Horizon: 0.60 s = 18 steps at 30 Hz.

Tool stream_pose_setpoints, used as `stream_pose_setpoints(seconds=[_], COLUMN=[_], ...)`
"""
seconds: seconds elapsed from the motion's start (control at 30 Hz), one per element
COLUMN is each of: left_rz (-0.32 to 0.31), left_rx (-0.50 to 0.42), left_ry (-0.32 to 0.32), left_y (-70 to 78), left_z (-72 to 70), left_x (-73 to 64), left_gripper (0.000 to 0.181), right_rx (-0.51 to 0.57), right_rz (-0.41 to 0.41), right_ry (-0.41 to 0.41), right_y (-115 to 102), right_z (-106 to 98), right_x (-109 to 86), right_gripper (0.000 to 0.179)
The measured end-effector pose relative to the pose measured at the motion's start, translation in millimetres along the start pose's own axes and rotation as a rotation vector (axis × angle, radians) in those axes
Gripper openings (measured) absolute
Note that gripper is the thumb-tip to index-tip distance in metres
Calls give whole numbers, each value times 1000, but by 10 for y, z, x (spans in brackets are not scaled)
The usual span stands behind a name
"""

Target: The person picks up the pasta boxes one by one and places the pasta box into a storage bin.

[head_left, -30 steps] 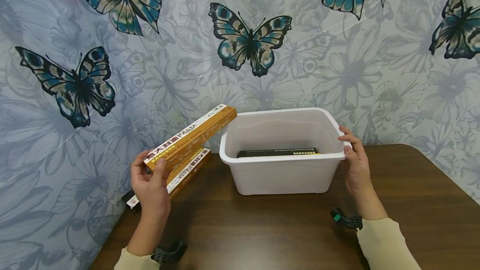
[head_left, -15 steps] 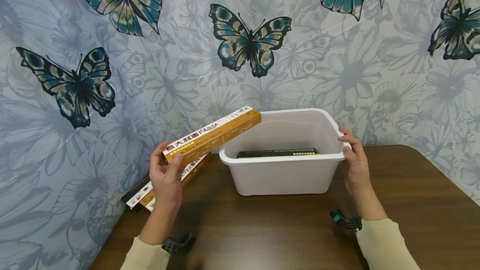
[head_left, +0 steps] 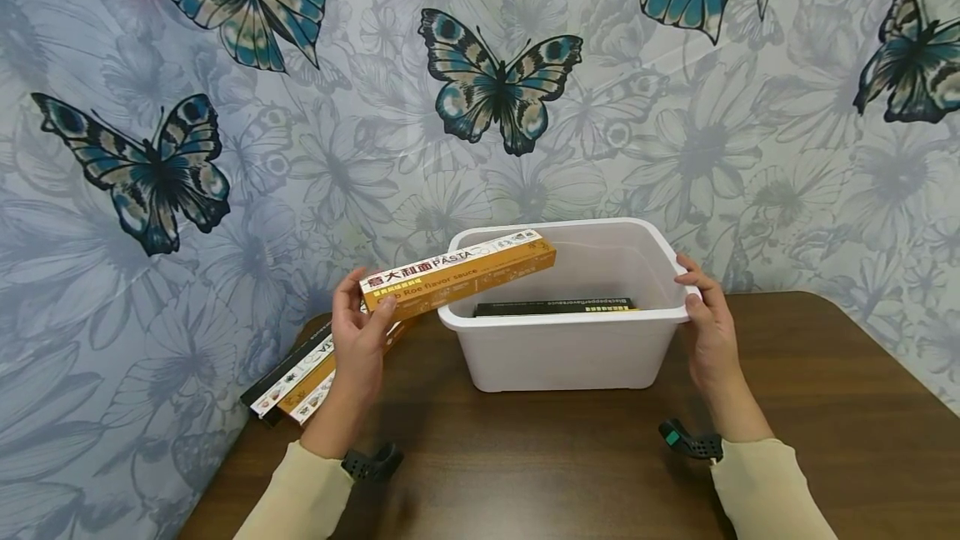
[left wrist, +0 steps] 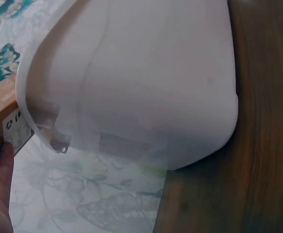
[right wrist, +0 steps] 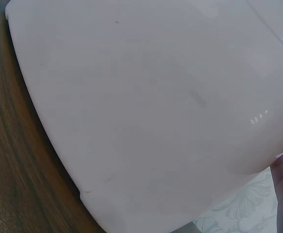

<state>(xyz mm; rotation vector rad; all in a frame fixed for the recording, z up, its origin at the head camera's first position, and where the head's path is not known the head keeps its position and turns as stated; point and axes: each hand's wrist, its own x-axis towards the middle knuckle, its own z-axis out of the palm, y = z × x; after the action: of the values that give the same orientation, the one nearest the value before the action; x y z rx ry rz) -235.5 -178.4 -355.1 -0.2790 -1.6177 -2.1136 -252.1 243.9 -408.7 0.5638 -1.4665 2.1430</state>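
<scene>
My left hand (head_left: pixel 358 344) grips the left end of an orange and white pasta box (head_left: pixel 457 272). The box's far end reaches over the left rim of a white plastic tub (head_left: pixel 562 352). In the left wrist view, a thumb (left wrist: pixel 4 170) presses the end of the pasta box (left wrist: pixel 16 128) beside the tub's wall (left wrist: pixel 156 73). My right hand (head_left: pixel 712 327) holds the tub's right rim, with the thumb in front and fingers behind. A black box (head_left: pixel 555 307) lies inside the tub. The right wrist view is mostly filled by the tub's outer wall (right wrist: pixel 141 107).
Left of the tub, another orange pasta box (head_left: pixel 309 390) and a black and white box (head_left: pixel 288 373) lie side by side on the brown wooden table (head_left: pixel 525 465). A wall covering with butterflies (head_left: pixel 501 82) rises right behind the table.
My left hand has carried the pasta box rightward, from above the other boxes to over the tub's left rim, and the box has levelled somewhat. The right hand keeps its place on the rim.
</scene>
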Motion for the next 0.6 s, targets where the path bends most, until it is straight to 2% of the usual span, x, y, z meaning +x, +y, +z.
stream_pose_setpoints(seconds=[0.23, 0.5, 0.6], left_rz=[-48, -126, -145], left_rx=[61, 292, 342], left_ry=[-66, -159, -187], left_y=[21, 73, 60], left_z=[18, 36, 90], left_x=[127, 334, 390], left_gripper=[54, 59, 64], right_rx=[-8, -15, -13], right_rz=[23, 30, 31], right_ry=[25, 30, 27], right_y=[-27, -33, -29], right_z=[21, 27, 24], right_x=[-1, -5, -7], right_gripper=[23, 23, 23])
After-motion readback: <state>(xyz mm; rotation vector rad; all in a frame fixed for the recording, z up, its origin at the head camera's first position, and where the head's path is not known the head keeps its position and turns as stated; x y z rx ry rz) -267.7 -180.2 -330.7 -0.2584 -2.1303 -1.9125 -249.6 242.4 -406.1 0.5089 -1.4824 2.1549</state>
